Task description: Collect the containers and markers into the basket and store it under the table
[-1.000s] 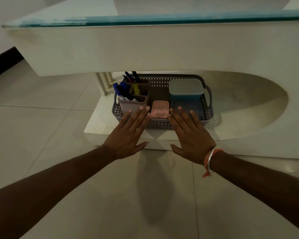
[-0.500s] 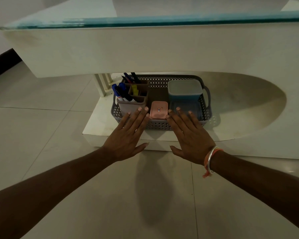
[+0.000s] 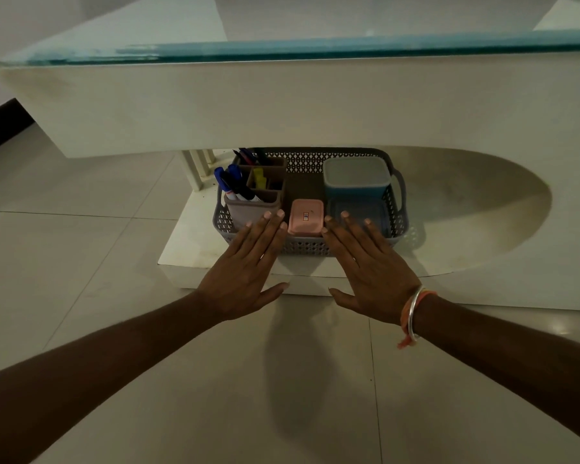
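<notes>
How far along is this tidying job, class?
Done: markers and containers sit in the basket, which stands on the table's lower shelf. In hand: left hand and right hand, fingers straight, press its near wall. Left: perhaps one last push inward, then letting go.

Blocked overhead by white table apron [image 3: 315, 105], close above the markers [image 3: 230, 180] in the grey basket [image 3: 308, 246]. Hemmed at the basket's left end by a slatted support [image 3: 195, 169]. Open along the lower shelf [image 3: 466, 229] to the right, and across tiled floor [image 3: 81, 262] in front.
</notes>
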Tool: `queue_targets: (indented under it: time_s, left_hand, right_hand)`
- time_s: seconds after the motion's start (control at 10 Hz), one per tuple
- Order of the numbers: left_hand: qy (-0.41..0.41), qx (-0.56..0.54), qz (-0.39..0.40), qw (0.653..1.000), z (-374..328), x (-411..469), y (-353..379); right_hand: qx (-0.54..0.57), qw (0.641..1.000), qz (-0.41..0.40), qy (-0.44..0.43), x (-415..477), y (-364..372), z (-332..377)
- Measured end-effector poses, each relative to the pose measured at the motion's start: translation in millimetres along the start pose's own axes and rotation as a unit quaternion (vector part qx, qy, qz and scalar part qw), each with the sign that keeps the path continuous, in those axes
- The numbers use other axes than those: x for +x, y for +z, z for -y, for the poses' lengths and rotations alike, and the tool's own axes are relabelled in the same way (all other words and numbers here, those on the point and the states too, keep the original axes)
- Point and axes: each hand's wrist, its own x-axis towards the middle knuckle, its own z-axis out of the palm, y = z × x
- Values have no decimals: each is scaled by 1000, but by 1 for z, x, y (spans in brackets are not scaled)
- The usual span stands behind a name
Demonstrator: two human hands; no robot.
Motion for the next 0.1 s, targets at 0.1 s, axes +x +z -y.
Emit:
queue_targets:
  time_s: [0.1]
  left_hand:
    - [9, -24, 0, 1000, -2, 9, -30]
  right_hand:
    - [7, 1000, 25, -4, -6, -24, -1]
